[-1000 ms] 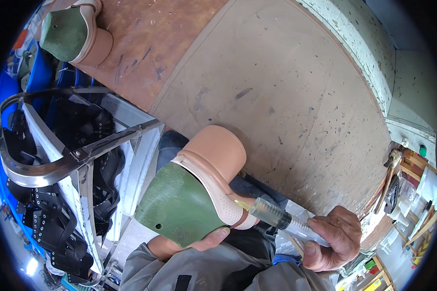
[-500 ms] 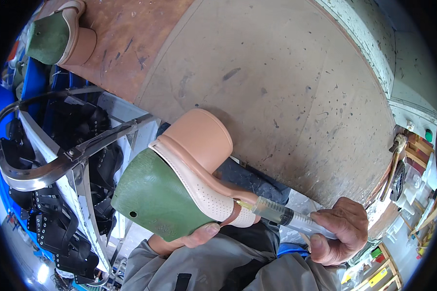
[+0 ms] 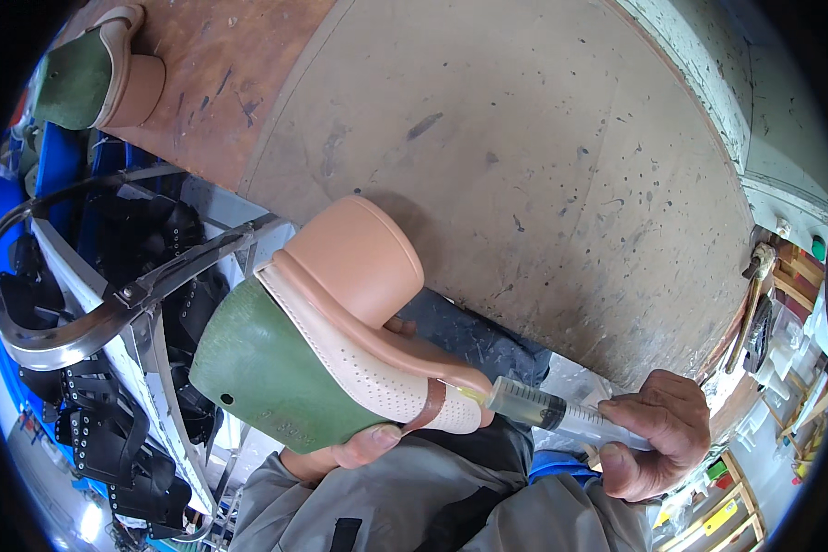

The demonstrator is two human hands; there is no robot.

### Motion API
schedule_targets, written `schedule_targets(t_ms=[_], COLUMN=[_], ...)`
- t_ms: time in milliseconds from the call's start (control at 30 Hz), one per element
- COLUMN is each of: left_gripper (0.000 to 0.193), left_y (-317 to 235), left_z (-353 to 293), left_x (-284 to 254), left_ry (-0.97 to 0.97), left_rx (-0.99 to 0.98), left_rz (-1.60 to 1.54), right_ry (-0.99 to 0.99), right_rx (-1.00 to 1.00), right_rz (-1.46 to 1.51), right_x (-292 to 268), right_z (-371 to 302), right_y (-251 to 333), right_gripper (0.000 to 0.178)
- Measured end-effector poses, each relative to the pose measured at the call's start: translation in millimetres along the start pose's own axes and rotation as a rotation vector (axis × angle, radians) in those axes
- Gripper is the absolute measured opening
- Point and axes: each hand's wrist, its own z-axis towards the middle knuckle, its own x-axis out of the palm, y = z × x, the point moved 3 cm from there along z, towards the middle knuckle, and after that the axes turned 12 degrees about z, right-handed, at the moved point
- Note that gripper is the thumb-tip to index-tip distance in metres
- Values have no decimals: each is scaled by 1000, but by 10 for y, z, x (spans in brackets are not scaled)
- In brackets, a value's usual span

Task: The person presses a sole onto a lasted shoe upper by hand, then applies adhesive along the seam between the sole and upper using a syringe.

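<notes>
Across my lap lies a heeled shoe on a green shoe last. Its upper is pale pink with small perforations and a brown strap, and its sole and block heel are tan. My left hand grips the last and upper from below, thumb on the near side; most of its fingers are hidden behind the shoe. In my right hand is a clear syringe with a dark plunger and yellowish liquid. The syringe's tip touches, or nearly touches, the seam between upper and sole near the toe.
A similar shoe on a green last stands on the table's far left corner. The worn table top spreads ahead. At left, a metal-framed rack holds several black strappy shoe uppers. Tools hang at the right.
The shoe has shifted slightly left and turned a little in my left hand. The syringe tip has moved along the seam toward the toe, and my right hand has edged right.
</notes>
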Motion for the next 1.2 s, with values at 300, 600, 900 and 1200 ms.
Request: schedule_targets(t_ms=[300,600,900,1200], left_gripper=[70,75,86,84], left_y=[-28,-52,-134,-156], left_z=[-35,-41,-140,-92], left_x=[38,117,158,251], left_ry=[-100,-196,-260,-133], left_rx=[36,74,80,172], left_rz=[-39,-89,-142,-107], right_ry=[-16,-5,-84,-135], right_rx=[25,55,96,92], right_rz=[-14,-93,-157,-191], right_x=[-27,-110,-167,-188], right_z=[-63,-88,-292,-469], right_y=[5,94,176,212], right_gripper=[31,28,33,32])
